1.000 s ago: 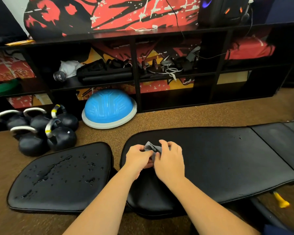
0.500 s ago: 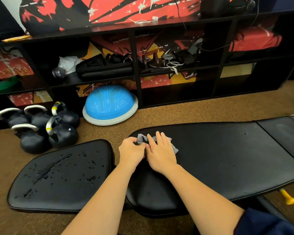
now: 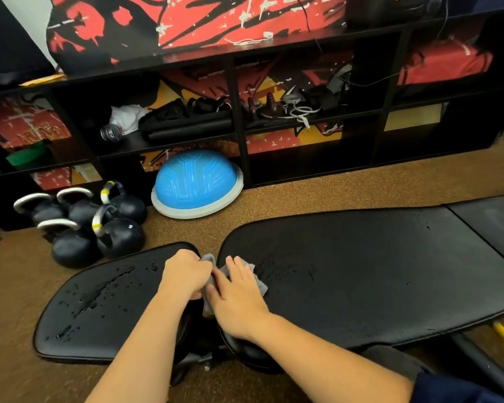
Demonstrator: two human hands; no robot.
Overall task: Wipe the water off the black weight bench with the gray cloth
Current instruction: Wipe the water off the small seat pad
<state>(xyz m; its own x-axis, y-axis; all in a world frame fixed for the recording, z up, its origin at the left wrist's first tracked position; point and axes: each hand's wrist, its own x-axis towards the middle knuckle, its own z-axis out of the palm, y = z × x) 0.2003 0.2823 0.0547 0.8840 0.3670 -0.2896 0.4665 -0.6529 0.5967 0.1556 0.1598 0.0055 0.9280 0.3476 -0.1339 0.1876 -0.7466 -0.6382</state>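
**Head view.** One gray cloth [image 3: 261,287] lies on the left end of the black weight bench [image 3: 376,271], whose long pad serves as the tabletop, just beside the seat pad [image 3: 114,298]. The left hand [image 3: 186,274] has its grip closed on the cloth's edge, probably to anchor it. The right hand [image 3: 236,290] lies flat, fingers straight, holding nothing and pressing the cloth down for broad contact. Counted: three pad sections in view, only the seat pad beaded with water; five kettlebells [image 3: 120,237] and one blue dome [image 3: 195,181] on the floor.
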